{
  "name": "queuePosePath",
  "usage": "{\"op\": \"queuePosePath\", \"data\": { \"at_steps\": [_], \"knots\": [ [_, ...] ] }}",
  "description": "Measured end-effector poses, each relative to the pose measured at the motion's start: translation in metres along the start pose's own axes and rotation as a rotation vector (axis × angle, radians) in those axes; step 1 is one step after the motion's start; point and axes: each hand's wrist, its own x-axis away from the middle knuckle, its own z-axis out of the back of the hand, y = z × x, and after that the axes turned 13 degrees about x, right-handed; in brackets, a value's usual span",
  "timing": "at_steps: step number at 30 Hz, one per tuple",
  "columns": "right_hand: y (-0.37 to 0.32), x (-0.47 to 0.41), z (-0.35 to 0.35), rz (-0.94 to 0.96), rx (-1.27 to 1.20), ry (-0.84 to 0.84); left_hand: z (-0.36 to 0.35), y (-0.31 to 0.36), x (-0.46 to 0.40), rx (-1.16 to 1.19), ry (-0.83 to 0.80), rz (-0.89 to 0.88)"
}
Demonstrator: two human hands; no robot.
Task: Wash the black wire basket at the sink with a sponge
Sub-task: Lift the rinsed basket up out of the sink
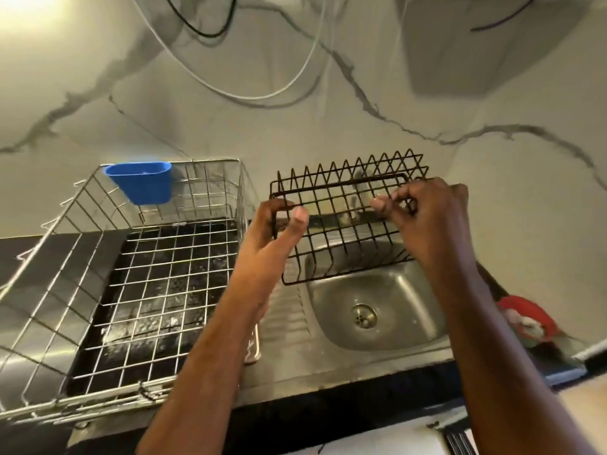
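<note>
**Black wire basket held in both hands above the sink**

The black wire basket (345, 218) is up in the air, tilted, directly over the steel sink (404, 326), with its zigzag-topped back edge raised toward the wall.

The marble-patterned wall (328, 133) fills the upper half of the view, grey veins running across it, with a white cable (249, 95) and a black cable (210, 34) looping down from above.

On the counter to the left of the sink stands a large silver wire dish rack (124, 277), its grid floor over a dark, wet-looking tray.

The sink bowl is stainless steel, with a round drain (364, 316) at its centre and a ribbed draining surface on its left.

The left hand (279, 231) is closed on the basket's left end, fingers wrapped round the rim wire and thumb pressed against the side. The right hand (423, 218) grips the right end, fingers curled through the wires near the top rim.

A blue plastic cup (141, 182) hangs on the far rim of the silver rack.

A red object (525, 318) lies on the counter at the right of the sink, partly hidden by the right forearm; what it is cannot be told.
</note>
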Motion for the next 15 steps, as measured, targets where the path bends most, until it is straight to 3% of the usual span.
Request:
{"op": "queuePosePath", "data": {
  "at_steps": [7,15],
  "knots": [
    [-0.079,-0.020,-0.038,0.068,-0.200,-0.057,0.068,0.035,-0.025,-0.159,0.141,0.017],
    [-0.184,-0.051,-0.081,0.352,-0.306,-0.167,0.159,0.046,-0.029,-0.446,0.468,-0.007]
  ]
}}
